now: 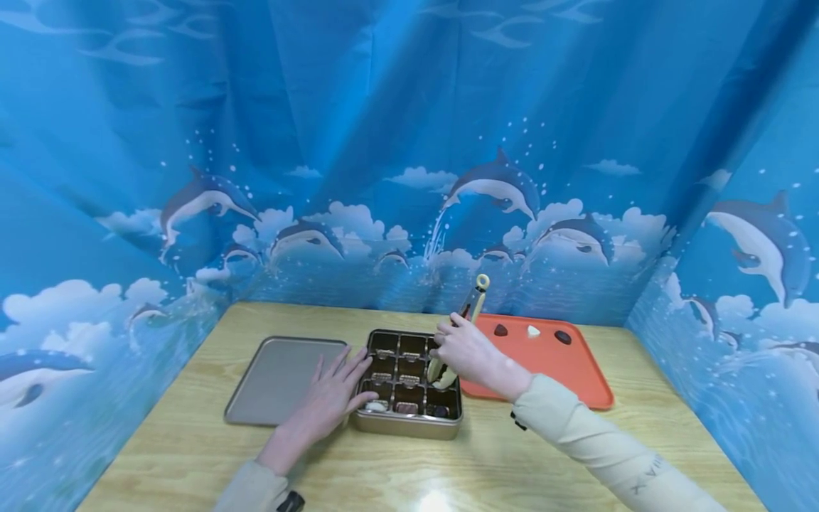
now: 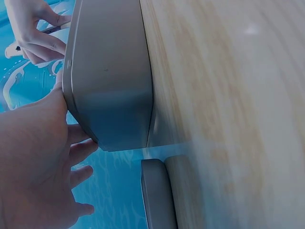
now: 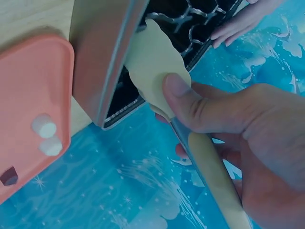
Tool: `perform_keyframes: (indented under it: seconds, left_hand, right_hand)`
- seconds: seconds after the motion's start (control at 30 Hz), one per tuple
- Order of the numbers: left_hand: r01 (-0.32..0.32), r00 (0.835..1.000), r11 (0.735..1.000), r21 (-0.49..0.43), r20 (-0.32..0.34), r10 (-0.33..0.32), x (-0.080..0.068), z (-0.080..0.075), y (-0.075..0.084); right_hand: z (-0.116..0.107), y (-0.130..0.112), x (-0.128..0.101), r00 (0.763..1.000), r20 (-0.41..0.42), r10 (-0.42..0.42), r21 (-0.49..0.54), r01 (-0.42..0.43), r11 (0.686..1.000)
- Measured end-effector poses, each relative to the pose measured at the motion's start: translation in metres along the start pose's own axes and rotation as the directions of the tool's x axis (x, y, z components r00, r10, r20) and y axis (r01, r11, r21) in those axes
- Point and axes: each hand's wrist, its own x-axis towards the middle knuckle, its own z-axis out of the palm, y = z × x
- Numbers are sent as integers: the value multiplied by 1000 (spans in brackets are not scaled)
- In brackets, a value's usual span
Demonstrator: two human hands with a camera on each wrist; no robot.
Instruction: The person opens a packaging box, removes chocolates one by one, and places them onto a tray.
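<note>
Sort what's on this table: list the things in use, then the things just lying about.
In use:
tongs, gripped by the right hand
divided tin, steadied by the left hand
chocolates in the tin's near row

Lying about:
lid, left of the tin
orange tray with three pieces

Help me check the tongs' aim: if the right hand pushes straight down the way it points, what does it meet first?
Probably the tin: the right hand points its tongs into a right-side compartment; depth is unclear.
</note>
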Motion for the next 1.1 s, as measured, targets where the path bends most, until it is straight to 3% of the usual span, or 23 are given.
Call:
perform_keyframes:
  seconds: [0.2,0.5,0.7,0.9,1.1]
  left_hand:
    - [-7,1000,1000,-1,-22,7,0,1,1]
    - [-4,1000,1000,-14,8,4,-1,0,1]
    - [-10,1000,1000,-3,-19,10,-1,1,1]
    - [-12,1000,1000,-2,-15,12,0,1,1]
    - [-11,1000,1000,3,-17,11,0,1,1]
  right_hand:
    - [6,-3,-6,997,-71,38,35,-35,999]
    - [2,13,-28,986,-117,118,129,-103,986]
    - [15,17,-42,961,-225,162,176,-123,977]
    - [29,24,-57,937,-266,225,251,-158,955]
    - [44,36,-73,890,-315,331,295,-240,925]
